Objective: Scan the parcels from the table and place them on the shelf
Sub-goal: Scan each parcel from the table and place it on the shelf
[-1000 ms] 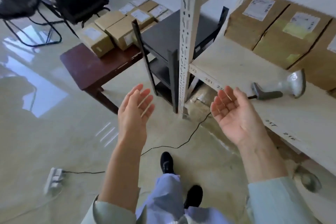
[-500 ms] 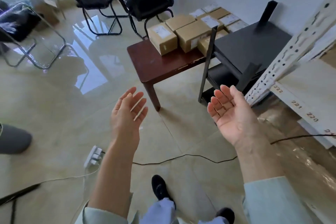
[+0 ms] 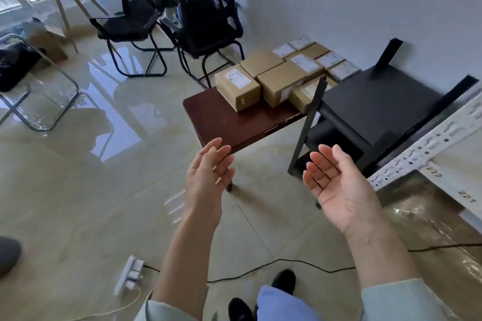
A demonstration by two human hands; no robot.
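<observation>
- Head view: Parcels (image 3: 263, 86) are clustered on the table (image 3: 221, 122) at 12 o'clock, well apart from both hands.
- The step is judged as a reach for the next parcel; a two-handed grasp of the nearest box is called for.
- Left hand (image 3: 208, 180) and right hand (image 3: 336, 185) are held released, palms facing, nothing grasped.
- The shelf (image 3: 427, 148) is seen at 3 o'clock.

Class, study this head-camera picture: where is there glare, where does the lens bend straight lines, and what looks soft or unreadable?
Head view: window glare gleams on the glossy floor at left; the wide lens bows and tilts the wall and shelf post; parcel labels are too soft to read; both open hands, left hand and right hand, look fairly sharp.
</observation>
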